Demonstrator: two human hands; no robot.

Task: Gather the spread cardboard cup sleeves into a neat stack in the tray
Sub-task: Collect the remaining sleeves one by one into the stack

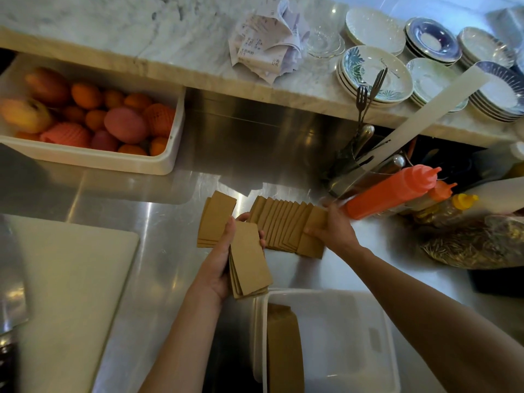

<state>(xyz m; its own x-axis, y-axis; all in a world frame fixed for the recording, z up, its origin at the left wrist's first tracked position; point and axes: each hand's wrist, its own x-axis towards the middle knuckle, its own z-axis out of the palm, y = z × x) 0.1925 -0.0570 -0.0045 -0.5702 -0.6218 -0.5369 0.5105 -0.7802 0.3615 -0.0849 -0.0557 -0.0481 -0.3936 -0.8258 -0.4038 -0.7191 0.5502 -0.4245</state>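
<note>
My left hand (219, 268) grips a bundle of flat brown cardboard cup sleeves (251, 265); my right hand (334, 228) pinches the fanned row (283, 225) at its 3 o'clock end. A further stack (283, 350) stands in the white plastic tray (340, 336) at 6 o'clock.

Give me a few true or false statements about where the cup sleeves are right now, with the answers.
1. The left hand holds a bundle of sleeves. True.
2. The tray has no sleeves in it. False: a stack lies along its left side.
3. The right hand grips the end of the fanned row on the counter. True.
4. The fruit bin is empty. False: it holds fruit.
</note>
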